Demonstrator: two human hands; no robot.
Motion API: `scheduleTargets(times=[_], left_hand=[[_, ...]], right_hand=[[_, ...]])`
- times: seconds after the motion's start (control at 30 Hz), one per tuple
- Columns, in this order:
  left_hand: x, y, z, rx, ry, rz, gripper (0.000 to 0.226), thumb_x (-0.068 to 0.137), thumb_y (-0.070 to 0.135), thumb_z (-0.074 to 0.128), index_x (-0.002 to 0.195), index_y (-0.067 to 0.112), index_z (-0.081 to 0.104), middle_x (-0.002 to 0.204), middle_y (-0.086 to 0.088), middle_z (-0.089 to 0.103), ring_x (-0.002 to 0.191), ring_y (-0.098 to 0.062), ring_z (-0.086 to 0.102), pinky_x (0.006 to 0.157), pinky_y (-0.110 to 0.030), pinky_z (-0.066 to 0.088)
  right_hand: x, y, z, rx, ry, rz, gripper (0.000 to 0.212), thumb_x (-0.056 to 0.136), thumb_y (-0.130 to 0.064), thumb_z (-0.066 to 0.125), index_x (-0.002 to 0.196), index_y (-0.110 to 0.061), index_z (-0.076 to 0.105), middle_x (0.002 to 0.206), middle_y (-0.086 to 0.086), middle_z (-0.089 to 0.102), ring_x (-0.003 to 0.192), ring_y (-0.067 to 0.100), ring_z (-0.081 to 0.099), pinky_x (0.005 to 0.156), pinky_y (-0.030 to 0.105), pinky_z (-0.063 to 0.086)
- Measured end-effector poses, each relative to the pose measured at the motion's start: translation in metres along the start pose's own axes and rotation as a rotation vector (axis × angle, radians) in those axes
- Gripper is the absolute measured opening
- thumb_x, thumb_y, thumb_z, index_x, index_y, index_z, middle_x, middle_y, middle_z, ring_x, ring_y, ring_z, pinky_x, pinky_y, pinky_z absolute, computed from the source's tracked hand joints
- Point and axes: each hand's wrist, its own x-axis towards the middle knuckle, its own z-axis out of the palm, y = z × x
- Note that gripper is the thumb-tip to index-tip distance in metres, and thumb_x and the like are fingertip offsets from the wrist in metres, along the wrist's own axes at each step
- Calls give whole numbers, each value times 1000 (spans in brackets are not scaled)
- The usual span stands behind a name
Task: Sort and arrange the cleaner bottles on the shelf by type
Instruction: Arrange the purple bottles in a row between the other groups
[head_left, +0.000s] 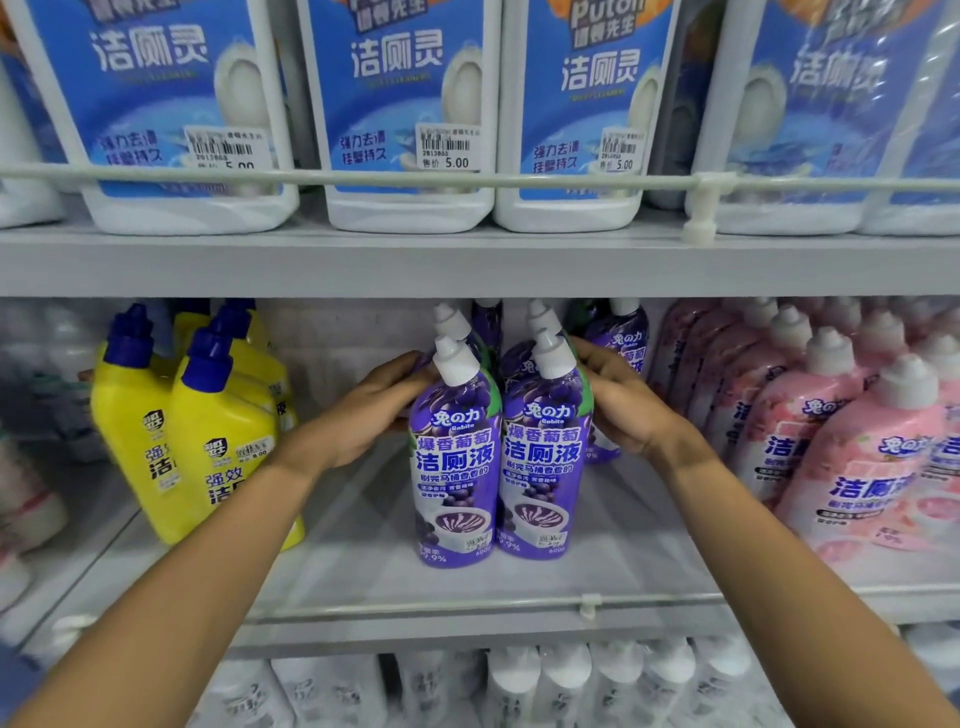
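On the grey metal middle shelf (467, 582), two purple plastic cleaner bottles with white nozzle caps are seen standing upright side by side at the centre, touching each other: the left purple bottle (453, 467) and the right purple bottle (543, 457). More purple bottles (621, 343) are lined up behind them. The left hand (371, 410) is laid against the outer side of the left purple bottle, fingers curved round its shoulder. The right hand (623, 400) is pressed in the same way against the outer side of the right purple bottle, so the pair is clasped between both hands. Yellow bottles with dark blue caps (208, 436) are grouped to the left, well apart. Pink bottles with white caps (841, 441) are massed to the right. Large white jugs with blue labels (405, 114) are ranged on the upper shelf behind a pale rail (363, 179).
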Motion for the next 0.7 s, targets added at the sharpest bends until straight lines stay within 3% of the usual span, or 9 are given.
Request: scheduleTargets(times=[0.07,0.17,0.27,0.33,0.43,0.5,0.6,0.7], left_hand=[[-4,-1,1,-8,-2,-3,62,83,48,64,141,29,55,129,0,72,125,-25,65,111,-50,48],[-11,0,3,-2,-22,6,52,86,52,61,134,32,59,129,-2,72,127,-27,63,114,-54,43],[-19,3,6,-3,-47,0,72,69,76,72,128,36,62,126,0,73,125,-24,64,114,-53,43],[-21,5,7,3,-59,-3,75,68,79,70,128,36,63,127,-1,73,127,-25,63,116,-55,40],[-27,3,6,-44,-84,6,73,74,84,61,130,37,64,134,-4,68,133,-28,58,119,-57,35],[-35,-1,5,-52,-69,31,80,67,86,67,133,42,58,135,1,67,131,-24,60,113,-51,44],[-50,-12,14,-9,-68,85,105,55,65,91,144,46,39,132,13,68,124,-11,65,96,-33,56],[-53,-27,35,-36,24,150,111,60,21,95,148,42,31,124,14,71,116,-11,69,86,-30,61]], right_hand=[[-4,-2,2,9,-9,-7,28,99,0,51,120,-14,63,96,-6,80,84,6,75,74,21,59],[-10,-6,5,21,-18,2,31,96,-5,55,125,-10,62,99,-3,80,87,8,76,77,24,60],[-12,-6,5,13,-18,30,37,98,-6,54,135,-4,56,104,-1,79,92,10,75,80,25,60],[-12,-4,4,-10,-5,44,38,99,-7,56,136,-2,55,106,0,79,93,11,75,81,25,60],[-13,-7,5,25,26,78,59,96,-41,62,140,-2,56,124,10,74,111,20,72,95,31,58],[-19,-9,6,36,41,84,84,84,-71,63,142,-12,55,135,10,68,125,24,65,101,33,54],[-38,-2,7,-101,85,65,98,67,-86,69,145,-31,48,142,-1,64,133,16,60,107,32,50],[-60,15,21,-180,108,30,96,62,-75,81,142,-41,41,139,-14,62,127,2,62,102,22,51]])
